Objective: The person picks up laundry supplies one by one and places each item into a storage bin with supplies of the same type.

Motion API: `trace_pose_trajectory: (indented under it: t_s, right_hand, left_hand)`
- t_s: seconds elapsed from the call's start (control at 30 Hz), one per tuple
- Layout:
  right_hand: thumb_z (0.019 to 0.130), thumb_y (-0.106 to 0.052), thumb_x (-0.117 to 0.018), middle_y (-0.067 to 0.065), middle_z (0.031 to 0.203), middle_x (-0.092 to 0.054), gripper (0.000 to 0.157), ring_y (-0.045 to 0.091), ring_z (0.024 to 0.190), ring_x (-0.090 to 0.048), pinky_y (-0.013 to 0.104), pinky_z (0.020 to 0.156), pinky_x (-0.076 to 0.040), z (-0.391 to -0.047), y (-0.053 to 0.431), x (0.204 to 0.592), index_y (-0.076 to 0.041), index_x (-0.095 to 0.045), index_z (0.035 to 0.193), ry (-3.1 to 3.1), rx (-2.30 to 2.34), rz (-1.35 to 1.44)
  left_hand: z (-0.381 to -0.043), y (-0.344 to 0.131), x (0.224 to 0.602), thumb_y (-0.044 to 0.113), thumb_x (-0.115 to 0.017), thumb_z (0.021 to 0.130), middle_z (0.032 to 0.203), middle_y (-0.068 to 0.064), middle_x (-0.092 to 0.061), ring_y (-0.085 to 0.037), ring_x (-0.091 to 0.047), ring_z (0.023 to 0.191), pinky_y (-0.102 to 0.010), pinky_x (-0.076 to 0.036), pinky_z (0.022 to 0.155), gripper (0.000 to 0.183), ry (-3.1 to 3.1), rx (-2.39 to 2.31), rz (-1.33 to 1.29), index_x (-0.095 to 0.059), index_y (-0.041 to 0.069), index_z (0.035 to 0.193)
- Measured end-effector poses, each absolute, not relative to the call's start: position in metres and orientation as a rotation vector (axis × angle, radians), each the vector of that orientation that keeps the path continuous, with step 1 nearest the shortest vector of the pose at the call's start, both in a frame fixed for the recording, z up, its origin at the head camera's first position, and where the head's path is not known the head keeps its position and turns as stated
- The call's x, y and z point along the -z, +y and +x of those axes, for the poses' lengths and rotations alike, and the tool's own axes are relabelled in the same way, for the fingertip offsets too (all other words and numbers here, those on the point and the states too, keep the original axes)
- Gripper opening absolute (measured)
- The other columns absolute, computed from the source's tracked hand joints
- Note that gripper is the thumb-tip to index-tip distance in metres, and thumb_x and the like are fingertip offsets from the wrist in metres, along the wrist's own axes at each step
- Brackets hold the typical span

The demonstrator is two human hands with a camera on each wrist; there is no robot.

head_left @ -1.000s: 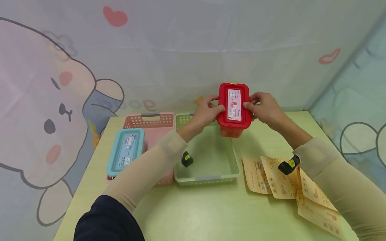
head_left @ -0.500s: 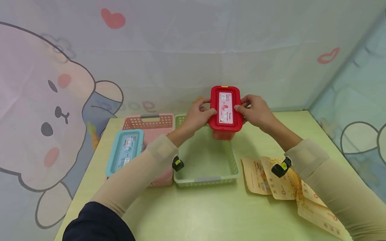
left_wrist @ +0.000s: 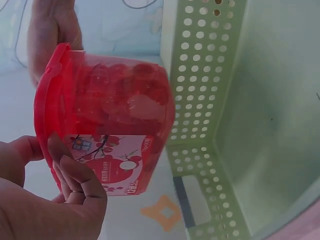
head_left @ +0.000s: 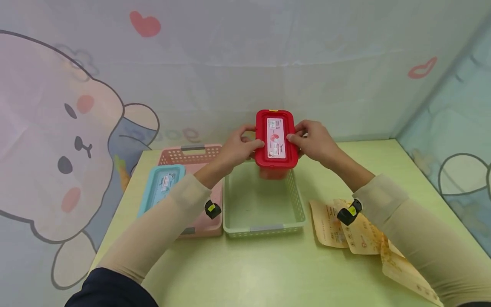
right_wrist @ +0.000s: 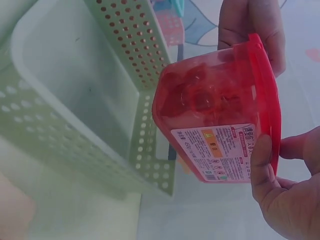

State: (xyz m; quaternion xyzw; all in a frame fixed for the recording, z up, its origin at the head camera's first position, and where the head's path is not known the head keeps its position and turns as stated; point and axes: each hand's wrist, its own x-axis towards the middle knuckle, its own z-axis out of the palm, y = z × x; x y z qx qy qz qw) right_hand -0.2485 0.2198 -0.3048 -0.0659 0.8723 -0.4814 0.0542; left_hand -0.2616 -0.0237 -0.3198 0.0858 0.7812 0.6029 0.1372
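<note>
Both hands hold a clear plastic tub with a red lid over the back of the green basket. My left hand pinches the lid's left rim, thumb on top and fingers beneath. On the opposite side my right hand pinches the rim in the same way. In the left wrist view, red round pieces show through the wall of the tub, above a printed label. The right wrist view gives the other side of the tub, tilted, with a text label. The green basket's floor is bare in that view.
A pink basket stands against the green one's left side. A tub with a light blue lid sits at the pink basket, partly behind the left sleeve. Several yellow printed packets lie at the right, under the right forearm. A printed curtain hangs behind the table.
Both hands have carried the red-lidded tub leftward, from the green basket's back right corner to over its back middle. The grip on the rim stays the same.
</note>
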Motion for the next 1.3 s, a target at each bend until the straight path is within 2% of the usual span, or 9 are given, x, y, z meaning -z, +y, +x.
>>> trace_pose_trajectory:
  t_s: [0.33,0.53,0.73,1.0,1.3]
  right_hand:
    - [0.104,-0.018,-0.068,0.022,0.12,-0.062,0.04,0.03,0.089,-0.074,0.039,0.079,-0.064,-0.245,0.2,0.306,0.005,-0.054,0.134,2.568,1.538,-0.243]
    - [0.104,-0.016,-0.067,0.022,0.117,-0.062,0.038,0.031,0.088,-0.074,0.043,0.08,-0.064,-0.243,0.187,0.305,0.006,-0.054,0.133,2.531,1.556,-0.263]
    - [0.103,-0.015,-0.069,0.02,0.116,-0.063,0.037,0.032,0.089,-0.075,0.042,0.077,-0.065,-0.244,0.175,0.306,0.004,-0.055,0.132,2.496,1.575,-0.261]
    - [0.102,-0.016,-0.07,0.019,0.118,-0.064,0.038,0.033,0.091,-0.075,0.041,0.077,-0.065,-0.241,0.16,0.302,0.002,-0.055,0.132,2.456,1.62,-0.269]
    - [0.103,-0.014,-0.069,0.019,0.113,-0.066,0.033,0.031,0.086,-0.076,0.041,0.074,-0.065,-0.239,0.142,0.303,0.002,-0.056,0.129,2.421,1.644,-0.31]
  left_hand:
    - [-0.25,-0.048,0.308,0.022,-0.075,0.098,0.116,-0.013,-0.072,-0.029,-0.075,0.094,-0.047,-0.061,0.092,0.06,2.295,-1.717,0.207,-0.046,0.013,0.15]
    - [-0.244,-0.063,0.307,0.022,-0.073,0.1,0.117,-0.015,-0.072,-0.027,-0.075,0.092,-0.039,-0.062,0.087,0.058,2.286,-1.727,0.207,-0.045,0.012,0.149]
    - [-0.237,-0.074,0.303,0.021,-0.073,0.1,0.118,-0.015,-0.071,-0.026,-0.074,0.092,-0.044,-0.061,0.093,0.057,2.282,-1.738,0.185,-0.044,0.013,0.149]
    - [-0.231,-0.087,0.295,0.022,-0.069,0.102,0.112,-0.014,-0.071,-0.023,-0.071,0.083,-0.03,-0.059,0.076,0.055,2.314,-1.721,0.179,-0.041,0.013,0.15]
    - [-0.222,-0.106,0.289,0.026,-0.071,0.102,0.114,-0.015,-0.069,-0.025,-0.072,0.086,-0.032,-0.061,0.078,0.06,2.411,-1.621,0.146,-0.042,0.013,0.152]
